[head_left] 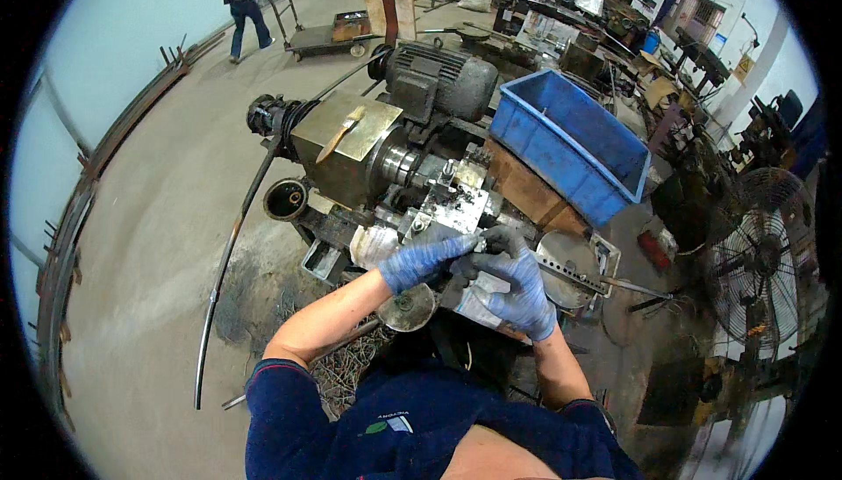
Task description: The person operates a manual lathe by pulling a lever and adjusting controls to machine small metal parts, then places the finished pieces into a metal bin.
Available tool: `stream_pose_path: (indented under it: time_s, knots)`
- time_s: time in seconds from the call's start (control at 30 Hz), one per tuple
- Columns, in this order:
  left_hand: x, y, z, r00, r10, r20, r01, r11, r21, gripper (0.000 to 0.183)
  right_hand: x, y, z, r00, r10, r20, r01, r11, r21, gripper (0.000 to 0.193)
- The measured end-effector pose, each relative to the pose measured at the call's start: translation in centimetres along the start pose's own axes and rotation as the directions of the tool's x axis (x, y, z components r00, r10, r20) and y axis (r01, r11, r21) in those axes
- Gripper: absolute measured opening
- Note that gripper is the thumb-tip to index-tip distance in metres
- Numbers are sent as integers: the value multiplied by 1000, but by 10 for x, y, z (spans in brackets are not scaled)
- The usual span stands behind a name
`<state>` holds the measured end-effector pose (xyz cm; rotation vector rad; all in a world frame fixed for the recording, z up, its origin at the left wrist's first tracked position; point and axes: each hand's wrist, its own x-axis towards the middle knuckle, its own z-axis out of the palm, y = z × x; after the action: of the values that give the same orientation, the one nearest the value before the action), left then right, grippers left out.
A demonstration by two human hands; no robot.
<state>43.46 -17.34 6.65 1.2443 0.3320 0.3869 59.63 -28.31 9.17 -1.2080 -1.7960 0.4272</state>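
Both my hands wear blue gloves with dark, grimy fingers, and they meet in front of a lathe-like machine (346, 160). My left hand (428, 261) reaches in with its fingertips pinched at a small metal piece (480, 246), too small to name. My right hand (516, 285) is bent around the same piece, with thumb and fingers curled toward the left fingertips. Just beyond them lies the machine's oily metal slide (458, 208). A brush (340, 133) with a wooden handle rests on the headstock cover.
A blue plastic bin (570, 142) stands behind the machine at the right, near a motor (438, 81). A long bar (230, 256) slants down on the left. Metal shavings (346, 366) lie below. A fan (759, 261) stands at the right. A person (241, 2) walks far left by a cart (324, 37).
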Motion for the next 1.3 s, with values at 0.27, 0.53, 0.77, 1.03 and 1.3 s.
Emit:
stream_pose_path:
  time_s: [0.27, 0.53, 0.77, 1.03, 1.3]
  knots:
    - [-8, 14, -11, 992, 42, -119, 26, 854, 519, 39, 14, -19, 0, 979, -40, 198, 80, 977, -198, 41]
    - [-13, 31, -19, 990, 82, -119, 11, 776, 630, 41, 35, -24, -2, 941, -68, 331, 114, 986, -124, 37]
    - [-33, 40, -46, 991, 126, -54, -29, 578, 816, 43, 50, -10, 13, 938, -18, 346, 62, 991, -116, 36]
    - [-164, 74, -158, 742, 371, -559, 583, 54, 811, 34, 103, 32, 20, 953, -128, 274, 231, 891, -390, 46]
    - [-301, -6, -240, 528, 186, -829, 840, 26, 542, 38, 177, 82, 64, 818, 264, 511, 342, 491, -801, 66]
